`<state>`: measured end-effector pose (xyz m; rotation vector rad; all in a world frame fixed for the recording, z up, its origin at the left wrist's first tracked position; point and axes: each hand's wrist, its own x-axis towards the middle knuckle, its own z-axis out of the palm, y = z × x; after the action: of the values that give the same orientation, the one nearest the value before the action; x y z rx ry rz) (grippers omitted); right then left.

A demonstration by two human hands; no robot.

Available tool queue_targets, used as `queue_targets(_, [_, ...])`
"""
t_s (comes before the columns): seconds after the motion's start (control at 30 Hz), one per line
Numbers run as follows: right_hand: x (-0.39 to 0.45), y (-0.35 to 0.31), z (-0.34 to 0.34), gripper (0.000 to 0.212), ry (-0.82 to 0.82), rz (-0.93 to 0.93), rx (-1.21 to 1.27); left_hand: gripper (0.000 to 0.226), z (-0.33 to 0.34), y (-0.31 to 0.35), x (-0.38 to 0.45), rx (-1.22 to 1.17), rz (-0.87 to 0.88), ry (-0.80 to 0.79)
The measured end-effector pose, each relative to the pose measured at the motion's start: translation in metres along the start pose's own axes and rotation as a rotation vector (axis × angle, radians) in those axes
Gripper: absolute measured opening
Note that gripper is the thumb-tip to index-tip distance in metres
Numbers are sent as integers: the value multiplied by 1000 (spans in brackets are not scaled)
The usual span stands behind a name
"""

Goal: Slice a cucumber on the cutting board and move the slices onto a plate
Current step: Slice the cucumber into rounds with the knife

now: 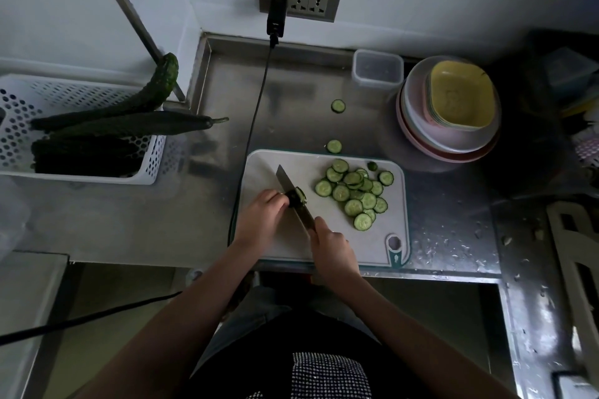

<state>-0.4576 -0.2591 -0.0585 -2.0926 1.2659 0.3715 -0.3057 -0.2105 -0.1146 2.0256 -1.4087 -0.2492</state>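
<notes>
A white cutting board [275,165] lies on the steel counter in front of me. My left hand [263,214] grips a short dark cucumber stub [297,197] on the board. My right hand [330,248] holds the handle of a knife [288,186], whose blade stands against the right end of the stub. A heap of several cucumber slices [355,193] lies on the board's right half. A stack of plates and bowls [450,136], topped by a yellow dish [460,97], stands at the back right.
Two loose slices [338,106] [334,146] lie on the counter beyond the board. A white basket [19,126] with whole cucumbers [129,125] sits at left. A clear tub [377,68] stands at the back. A black cable [251,126] runs from the wall socket past the board's left edge.
</notes>
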Motion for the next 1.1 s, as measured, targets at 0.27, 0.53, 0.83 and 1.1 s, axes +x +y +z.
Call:
queue_targets(0.27, [-10,23,-18,14,151,49,181,2,-6,10,2,-14,-22,-89])
queue_targets(0.53, [-14,21,-13,14,197,28,229,16,-7,14,4,-25,-111,-104])
queue_targets(0.83, [-5,6,-6,15,161,14,249,31,-7,6,-5,177,37,-239])
queue_targets(1.1, [2,4,-2,14,107,23,67,53,-9,8,-8,295,89,-294])
